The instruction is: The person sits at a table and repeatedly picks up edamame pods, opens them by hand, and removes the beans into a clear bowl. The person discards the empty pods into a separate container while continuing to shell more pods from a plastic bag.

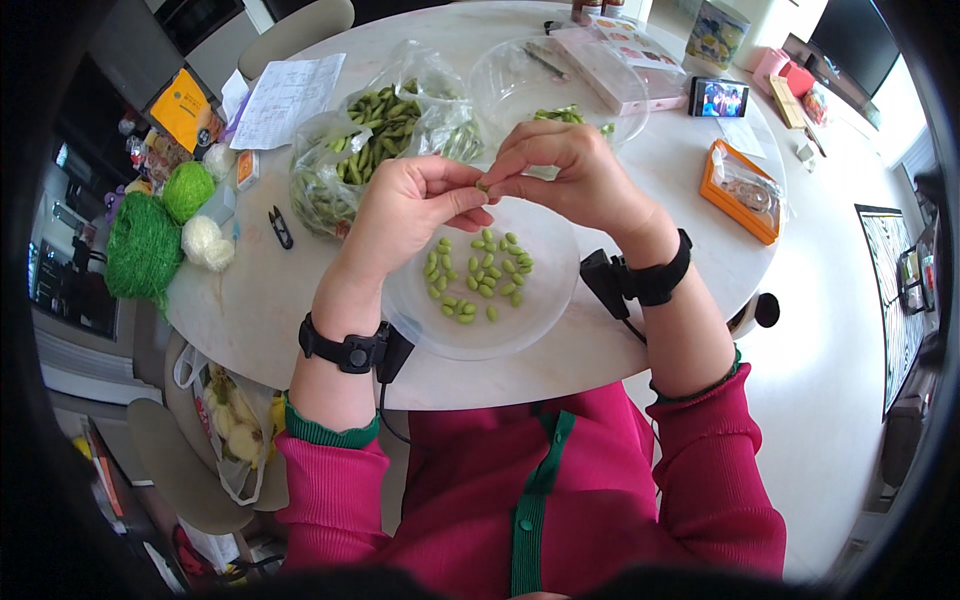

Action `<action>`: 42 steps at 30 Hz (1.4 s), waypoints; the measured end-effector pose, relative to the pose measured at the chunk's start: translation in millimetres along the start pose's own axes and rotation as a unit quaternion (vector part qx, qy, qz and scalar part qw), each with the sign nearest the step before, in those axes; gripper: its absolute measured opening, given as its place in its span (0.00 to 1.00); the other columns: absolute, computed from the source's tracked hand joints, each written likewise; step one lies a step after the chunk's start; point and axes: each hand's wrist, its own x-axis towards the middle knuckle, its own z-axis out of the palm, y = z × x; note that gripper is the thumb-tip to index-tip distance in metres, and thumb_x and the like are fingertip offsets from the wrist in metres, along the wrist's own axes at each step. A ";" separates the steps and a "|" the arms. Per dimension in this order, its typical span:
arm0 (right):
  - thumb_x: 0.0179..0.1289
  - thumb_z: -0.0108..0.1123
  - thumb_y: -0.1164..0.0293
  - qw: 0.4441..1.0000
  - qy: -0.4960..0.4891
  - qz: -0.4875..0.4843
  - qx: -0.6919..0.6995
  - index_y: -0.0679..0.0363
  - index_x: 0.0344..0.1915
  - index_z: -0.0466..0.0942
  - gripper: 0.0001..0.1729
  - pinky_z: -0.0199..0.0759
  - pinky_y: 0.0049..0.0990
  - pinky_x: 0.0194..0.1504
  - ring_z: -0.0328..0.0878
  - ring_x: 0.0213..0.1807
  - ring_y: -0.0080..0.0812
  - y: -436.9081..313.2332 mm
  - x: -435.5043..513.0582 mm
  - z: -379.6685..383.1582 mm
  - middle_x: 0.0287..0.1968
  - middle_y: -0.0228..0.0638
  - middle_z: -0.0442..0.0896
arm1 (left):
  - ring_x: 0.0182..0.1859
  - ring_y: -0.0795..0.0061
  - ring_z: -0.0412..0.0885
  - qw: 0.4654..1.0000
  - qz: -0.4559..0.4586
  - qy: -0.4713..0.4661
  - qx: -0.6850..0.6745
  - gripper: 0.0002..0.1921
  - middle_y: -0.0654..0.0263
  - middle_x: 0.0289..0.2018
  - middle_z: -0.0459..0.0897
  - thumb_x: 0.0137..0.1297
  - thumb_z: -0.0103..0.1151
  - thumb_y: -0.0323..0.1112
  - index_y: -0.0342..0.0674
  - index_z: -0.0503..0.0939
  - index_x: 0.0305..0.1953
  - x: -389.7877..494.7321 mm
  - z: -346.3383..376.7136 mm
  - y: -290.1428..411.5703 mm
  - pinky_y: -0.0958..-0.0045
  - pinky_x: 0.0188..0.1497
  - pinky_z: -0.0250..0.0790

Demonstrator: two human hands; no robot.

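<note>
Fingertips of my left hand (420, 206) and my right hand (566, 169) meet on a small green soybean pod (482, 186), mostly hidden by the fingers. Both hands are above the far rim of a clear plastic bowl (480, 351). Loose shelled green soybeans (487, 274) lie spread over the bowl's bottom. Beyond my left hand stands an open clear plastic bag (311, 161) filled with whole green pods (386, 124). Behind my right hand is a larger clear plastic bowl (487, 90) with several green pods or shells (560, 114) in it.
Thread snips (280, 227) and yarn balls (142, 244) lie on the left of the marble-look table (262, 300), near written paper (289, 101). To the right are a phone (718, 98) with a lit screen, an orange tray (739, 191) and a pink box (607, 71).
</note>
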 end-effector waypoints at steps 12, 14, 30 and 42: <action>0.55 0.70 0.80 0.998 -0.043 0.002 0.050 0.59 0.38 0.87 0.09 0.77 0.26 0.38 0.82 0.34 0.30 -0.7 0.6 0.4 0.31 0.34 0.84 | 0.30 0.77 0.85 0.999 -0.025 -0.042 -0.025 0.08 0.61 0.32 0.88 0.64 0.67 0.28 0.29 0.84 0.41 -1.8 -4.0 2.6 0.76 0.36 0.80; 0.55 0.70 0.80 0.998 -0.048 0.006 0.046 0.59 0.38 0.87 0.09 0.77 0.25 0.38 0.82 0.34 0.30 -2.5 -0.2 -2.3 0.31 0.34 0.84 | 0.31 0.77 0.85 0.998 -0.022 -0.048 -0.035 0.08 0.60 0.32 0.88 0.64 0.67 0.28 0.29 0.83 0.40 -1.7 -2.4 3.2 0.76 0.36 0.80; 0.54 0.68 0.75 0.998 -0.038 0.012 0.040 0.61 0.37 0.85 0.09 0.75 0.33 0.38 0.80 0.35 0.41 16.2 -5.9 -1.5 0.32 0.41 0.82 | 0.32 0.78 0.82 0.998 -0.033 0.030 0.036 0.09 0.66 0.33 0.84 0.66 0.65 0.33 0.34 0.82 0.43 9.4 -3.9 -15.6 0.77 0.35 0.75; 0.52 0.68 0.73 0.999 0.001 0.001 0.045 0.59 0.34 0.87 0.08 0.75 0.34 0.36 0.81 0.33 0.40 18.8 -1.2 8.8 0.30 0.39 0.84 | 0.35 0.79 0.81 0.999 0.018 0.019 0.038 0.09 0.66 0.33 0.84 0.59 0.66 0.21 0.32 0.81 0.42 12.2 -15.5 -25.6 0.77 0.38 0.74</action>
